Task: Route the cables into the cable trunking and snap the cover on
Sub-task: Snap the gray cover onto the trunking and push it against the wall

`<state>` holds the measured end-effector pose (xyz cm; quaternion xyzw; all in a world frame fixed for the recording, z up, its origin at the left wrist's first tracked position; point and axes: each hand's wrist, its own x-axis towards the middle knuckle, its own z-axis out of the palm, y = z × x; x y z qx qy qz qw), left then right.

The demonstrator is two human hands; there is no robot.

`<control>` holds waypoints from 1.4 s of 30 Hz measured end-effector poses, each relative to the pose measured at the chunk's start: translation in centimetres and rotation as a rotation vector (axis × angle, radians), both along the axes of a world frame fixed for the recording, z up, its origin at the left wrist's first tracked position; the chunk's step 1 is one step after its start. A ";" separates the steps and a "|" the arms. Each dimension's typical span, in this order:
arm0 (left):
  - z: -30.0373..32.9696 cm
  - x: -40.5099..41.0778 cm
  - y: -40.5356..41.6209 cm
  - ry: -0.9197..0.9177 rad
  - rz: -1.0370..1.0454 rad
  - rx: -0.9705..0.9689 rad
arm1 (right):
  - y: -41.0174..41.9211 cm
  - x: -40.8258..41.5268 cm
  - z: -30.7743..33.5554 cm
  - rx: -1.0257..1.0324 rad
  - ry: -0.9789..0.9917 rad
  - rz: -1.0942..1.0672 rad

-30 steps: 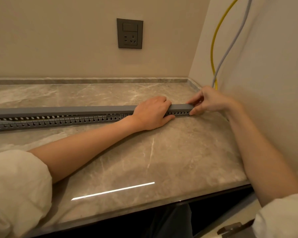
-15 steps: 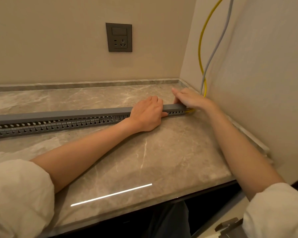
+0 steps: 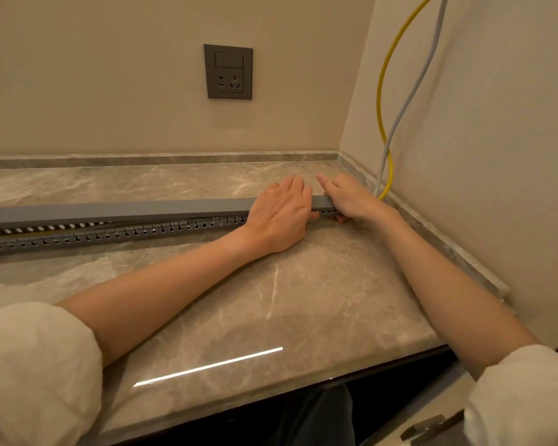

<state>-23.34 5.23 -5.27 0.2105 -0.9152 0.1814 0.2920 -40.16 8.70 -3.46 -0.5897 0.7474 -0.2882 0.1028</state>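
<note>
**Cover seated at the right end, still lifted to the left**

I see the trunking (image 3: 116,235) lying along the counter (image 3: 303,300), running from the left edge to just short of the right wall. The cover (image 3: 126,209) sits on top of it. At my right end it looks closed down flush; toward the left a gap opens between cover and slotted base, so I judge it not yet snapped there.

My left hand (image 3: 279,214) lies palm down over the cover near its right end, fingers fairly straight and draped across the top, thumb tucked at the near side. My right hand (image 3: 348,197) presses on the very end of the cover, fingers extended over it, thumb under the near edge; how tightly it grips I cannot tell.

The yellow cable (image 3: 382,91) and grey cable (image 3: 413,88) drop down the right wall and disappear behind my right hand, toward the trunking's end. A hint of yellow shows through the slots far left, so routing seems done.

What is left, I think: pressing the cover home leftward along its length.
</note>
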 end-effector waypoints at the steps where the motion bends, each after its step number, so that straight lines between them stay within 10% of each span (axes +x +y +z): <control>1: 0.0 0.0 0.0 0.000 -0.003 0.002 | 0.0 0.0 0.0 -0.012 -0.009 0.003; 9: 0.1 -0.1 0.1 -0.020 0.013 0.022 | -0.1 -0.3 -0.4 -0.073 -0.055 -0.061; 18: 3.4 0.2 -2.0 -0.227 0.041 0.460 | 0.6 -0.2 0.1 -0.200 0.192 -0.103; 25: 1.7 0.8 -2.4 -0.157 0.022 0.135 | 2.6 -0.8 1.4 -0.102 0.117 0.063; 42: 2.0 0.8 -3.4 -0.183 0.033 0.384 | 3.8 -1.2 1.9 -0.064 0.236 0.203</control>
